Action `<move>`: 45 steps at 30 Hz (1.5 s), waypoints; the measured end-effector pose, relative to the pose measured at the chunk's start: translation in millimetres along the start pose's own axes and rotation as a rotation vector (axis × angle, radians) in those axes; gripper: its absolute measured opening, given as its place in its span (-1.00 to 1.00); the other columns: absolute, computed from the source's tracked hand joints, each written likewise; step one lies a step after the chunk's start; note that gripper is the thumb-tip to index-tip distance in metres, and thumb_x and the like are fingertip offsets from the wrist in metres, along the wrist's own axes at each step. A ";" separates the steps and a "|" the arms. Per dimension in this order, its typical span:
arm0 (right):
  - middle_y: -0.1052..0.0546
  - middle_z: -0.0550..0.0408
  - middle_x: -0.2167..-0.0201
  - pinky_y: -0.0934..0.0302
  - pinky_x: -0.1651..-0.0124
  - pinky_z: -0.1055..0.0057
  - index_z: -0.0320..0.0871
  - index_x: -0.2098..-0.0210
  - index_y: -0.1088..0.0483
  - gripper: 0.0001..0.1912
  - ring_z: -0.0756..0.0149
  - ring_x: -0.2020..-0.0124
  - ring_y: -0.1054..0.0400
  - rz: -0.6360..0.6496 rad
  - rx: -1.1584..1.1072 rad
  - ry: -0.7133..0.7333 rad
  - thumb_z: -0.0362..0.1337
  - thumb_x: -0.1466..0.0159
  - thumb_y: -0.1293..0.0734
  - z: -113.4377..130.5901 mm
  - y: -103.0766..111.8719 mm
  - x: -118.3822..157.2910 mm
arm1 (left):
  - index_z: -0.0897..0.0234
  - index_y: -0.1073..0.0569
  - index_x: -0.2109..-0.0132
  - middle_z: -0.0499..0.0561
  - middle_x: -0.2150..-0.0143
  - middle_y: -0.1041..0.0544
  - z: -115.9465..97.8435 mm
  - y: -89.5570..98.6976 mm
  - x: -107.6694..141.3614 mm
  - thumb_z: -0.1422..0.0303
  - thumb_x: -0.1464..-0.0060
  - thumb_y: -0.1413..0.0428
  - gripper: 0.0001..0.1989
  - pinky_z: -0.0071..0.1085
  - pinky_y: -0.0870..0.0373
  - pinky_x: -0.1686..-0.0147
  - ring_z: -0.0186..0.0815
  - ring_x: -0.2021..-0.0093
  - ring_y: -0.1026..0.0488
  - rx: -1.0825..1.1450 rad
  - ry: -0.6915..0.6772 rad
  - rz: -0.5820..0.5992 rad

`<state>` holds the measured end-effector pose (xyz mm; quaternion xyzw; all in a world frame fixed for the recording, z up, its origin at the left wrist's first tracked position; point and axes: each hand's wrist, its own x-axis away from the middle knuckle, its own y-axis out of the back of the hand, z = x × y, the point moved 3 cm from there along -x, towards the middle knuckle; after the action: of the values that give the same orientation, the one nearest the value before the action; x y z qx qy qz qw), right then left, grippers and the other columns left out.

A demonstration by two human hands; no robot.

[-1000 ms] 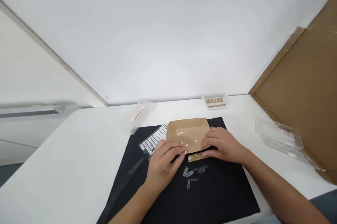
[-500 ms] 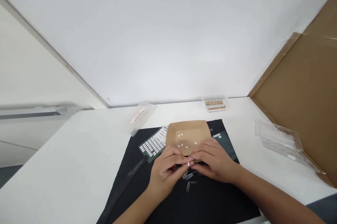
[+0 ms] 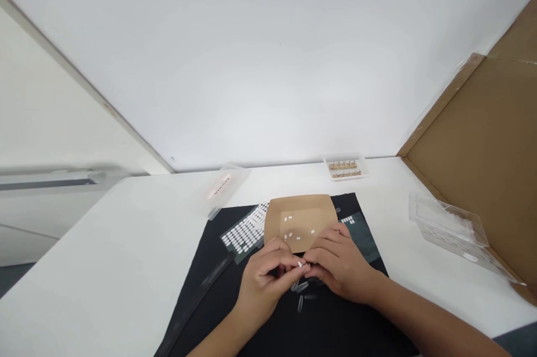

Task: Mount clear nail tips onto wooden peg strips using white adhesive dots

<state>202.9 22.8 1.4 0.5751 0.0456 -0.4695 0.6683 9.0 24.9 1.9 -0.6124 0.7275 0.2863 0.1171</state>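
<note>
On the left of the desk [image 3: 138, 234], past the black mat [image 3: 272, 340], lies a clear pouch [image 3: 222, 189]; next comes a sheet [image 3: 245, 231] dotted with white ovals, partly on the mat. The left hand [image 3: 260, 281] has its thumb and forefinger pressed together on 1 white piece [image 3: 300, 264], which sits right at the fingertips, just in front of the tray [image 3: 302, 201]. That piece looks tiny, light and thin, perhaps soft, and easy to drop or bend; it is best taken by its edges, with little pressure. About 6 loose ovals lie in the tray. Just below the fingers, clear tips [image 3: 300, 304] rest on the mat; they look light, stiff and slippery, better lifted by their sides. The right hand [image 3: 342, 267] brings its bent fingers and thumb up against the left fingertips; whether they pinch anything, I cannot tell. Further right are the open box [image 3: 345, 175] with 2 gold strips, a green sheet [image 3: 366, 239] partly beside that hand, and the clear case [image 3: 451, 228].
</note>
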 end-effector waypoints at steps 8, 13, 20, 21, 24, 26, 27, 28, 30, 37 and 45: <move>-0.57 0.10 0.33 -0.10 -0.03 0.19 -0.10 0.22 -0.37 -0.81 0.23 0.23 -0.35 0.094 0.073 0.027 -0.23 -0.56 -0.25 4.0 4.4 -3.0 | 0.25 -0.63 0.39 -0.08 0.53 -0.43 -1.5 -0.3 -3.0 0.34 -0.23 -0.35 -0.80 -0.50 -0.33 0.55 -0.40 0.55 -0.38 -0.046 0.016 -0.001; -0.53 0.09 0.33 -0.10 0.00 0.21 -0.11 0.24 -0.35 -0.82 0.23 0.23 -0.34 0.114 0.069 0.050 -0.27 -0.52 -0.23 3.0 3.8 -2.0 | 0.25 -0.63 0.22 -0.08 0.44 -0.49 -1.6 0.5 -0.7 0.36 -0.16 -0.39 -0.90 -0.51 -0.40 0.52 -0.42 0.53 -0.42 -0.054 0.052 -0.057; -0.49 0.11 0.35 -0.08 0.03 0.21 -0.11 0.20 -0.33 -0.83 0.23 0.26 -0.29 0.109 0.033 0.045 -0.29 -0.53 -0.17 -0.9 5.3 -0.1 | 0.21 -0.68 0.16 -0.01 0.36 -0.60 -6.0 0.3 0.6 0.43 -0.24 -0.32 -0.96 -0.43 -0.58 0.34 -0.32 0.37 -0.58 -0.075 -0.062 -0.039; -0.48 0.11 0.35 -0.08 0.03 0.20 -0.11 0.20 -0.32 -0.83 0.23 0.27 -0.29 0.111 0.033 0.048 -0.29 -0.52 -0.16 -0.6 5.7 -0.2 | 0.21 -0.68 0.16 0.02 0.30 -0.63 -7.2 0.2 0.3 0.44 -0.26 -0.31 -0.94 -0.44 -0.59 0.37 -0.34 0.38 -0.59 -0.066 -0.070 -0.023; -0.46 0.12 0.36 -0.07 0.05 0.21 -0.11 0.20 -0.32 -0.82 0.24 0.29 -0.27 0.119 0.031 0.058 -0.29 -0.52 -0.15 0.0 5.9 0.1 | 0.21 -0.69 0.16 0.07 0.23 -0.65 -10.5 0.4 -0.1 0.49 -0.27 -0.27 -0.90 -0.46 -0.59 0.40 -0.35 0.39 -0.60 -0.060 -0.090 0.002; -0.45 0.12 0.37 -0.07 0.05 0.21 -0.12 0.21 -0.32 -0.82 0.24 0.29 -0.27 0.117 0.031 0.062 -0.29 -0.52 -0.15 0.0 5.4 0.6 | 0.22 -0.68 0.16 0.06 0.24 -0.64 -12.0 0.6 -0.2 0.50 -0.27 -0.27 -0.89 -0.48 -0.58 0.43 -0.36 0.41 -0.58 -0.069 -0.097 0.008; -0.45 0.12 0.37 -0.07 0.06 0.21 -0.12 0.21 -0.31 -0.82 0.24 0.29 -0.26 0.116 0.032 0.062 -0.29 -0.52 -0.15 -0.2 5.0 0.8 | 0.22 -0.68 0.16 0.06 0.24 -0.64 -12.4 0.6 -0.3 0.50 -0.27 -0.26 -0.89 -0.48 -0.57 0.43 -0.37 0.42 -0.57 -0.077 -0.096 0.011; -0.45 0.12 0.37 -0.07 0.05 0.21 -0.12 0.22 -0.31 -0.81 0.25 0.30 -0.26 0.116 0.034 0.062 -0.29 -0.52 -0.15 -0.4 4.5 1.1 | 0.23 -0.67 0.16 0.06 0.24 -0.64 -12.8 0.6 -0.5 0.50 -0.26 -0.26 -0.90 -0.49 -0.57 0.43 -0.37 0.42 -0.57 -0.086 -0.098 0.013; -0.46 0.12 0.37 -0.08 0.05 0.20 -0.12 0.22 -0.32 -0.80 0.25 0.30 -0.27 0.115 0.030 0.062 -0.29 -0.53 -0.14 -1.0 3.5 1.6 | 0.24 -0.67 0.16 0.06 0.25 -0.64 -13.7 0.6 -0.9 0.51 -0.26 -0.27 -0.90 -0.49 -0.57 0.41 -0.35 0.39 -0.59 -0.105 -0.105 0.012; -0.48 0.11 0.37 -0.09 0.04 0.20 -0.11 0.23 -0.33 -0.78 0.25 0.30 -0.27 0.096 0.037 0.059 -0.26 -0.54 -0.14 -1.1 1.1 3.1 | 0.26 -0.67 0.15 0.05 0.26 -0.63 -16.3 0.3 -2.3 0.51 -0.25 -0.28 -0.91 -0.54 -0.54 0.44 -0.36 0.37 -0.60 -0.128 -0.140 0.000; -0.50 0.12 0.39 -0.09 0.01 0.20 -0.12 0.25 -0.32 -0.80 0.25 0.29 -0.26 0.037 0.105 0.062 -0.31 -0.51 -0.17 1.7 1.8 1.2 | 0.28 -0.67 0.11 0.04 0.22 -0.62 -13.4 -0.6 -0.1 0.53 -0.26 -0.26 -0.87 -0.58 -0.49 0.48 -0.48 0.47 -0.52 -0.152 -0.157 -0.006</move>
<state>203.9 20.6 2.6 0.6243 0.0308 -0.4409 0.6442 12.0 17.4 12.7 -0.5973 0.6904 0.3876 0.1279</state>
